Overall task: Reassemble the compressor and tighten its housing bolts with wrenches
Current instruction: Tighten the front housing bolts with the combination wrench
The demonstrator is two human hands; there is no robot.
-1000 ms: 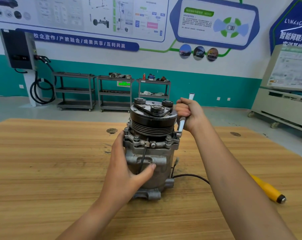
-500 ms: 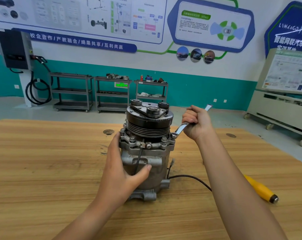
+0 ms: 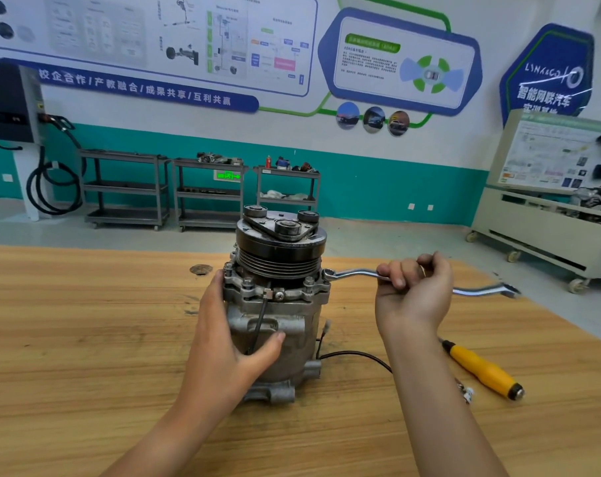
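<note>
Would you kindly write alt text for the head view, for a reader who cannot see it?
A person's right hand grips a wrench with its ring end on the flange of an upright compressor, while the left hand steadies its body. A yellow-handled screwdriver lies on the wooden table.

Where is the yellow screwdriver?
In the head view, the yellow screwdriver lies on the wooden table at the right side, just past the right arm and to the right of the compressor.
</note>
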